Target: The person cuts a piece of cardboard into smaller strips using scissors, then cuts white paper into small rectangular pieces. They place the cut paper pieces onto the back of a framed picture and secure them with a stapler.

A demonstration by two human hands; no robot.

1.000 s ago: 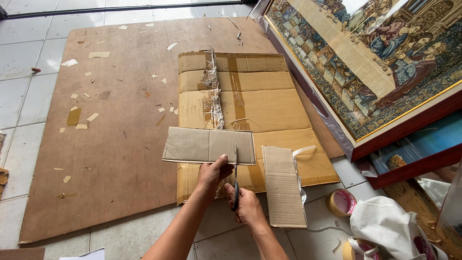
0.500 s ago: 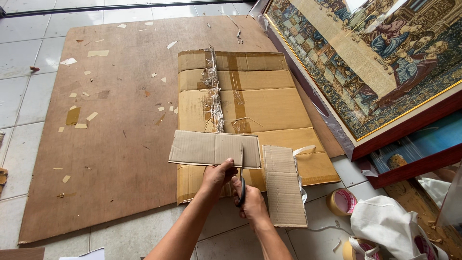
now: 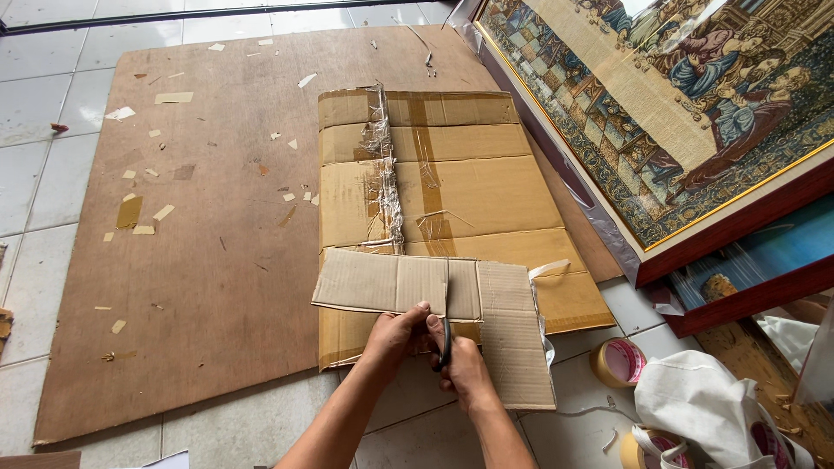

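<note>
My left hand [image 3: 395, 333] pinches the near edge of an L-shaped cardboard piece [image 3: 395, 282] and holds it up. Scissors [image 3: 446, 326] with dark handles are gripped in my right hand [image 3: 463, 363], and their blades run up into the cardboard along a cut near its middle. The part of the piece right of the cut [image 3: 512, 334] hangs down toward me. Under it lies a large flattened cardboard box [image 3: 473, 178] with strips of clear tape.
A big brown board [image 3: 200, 260] covers the tiled floor [image 3: 35, 95], dotted with tape scraps. A framed tapestry picture [image 3: 686, 113] leans at right. Rolls of tape [image 3: 618, 362] and a white bag [image 3: 704, 412] lie at lower right.
The scissors have cut further up into the cardboard piece. The piece has shifted right and tilted, and both hands have moved slightly up with it.
</note>
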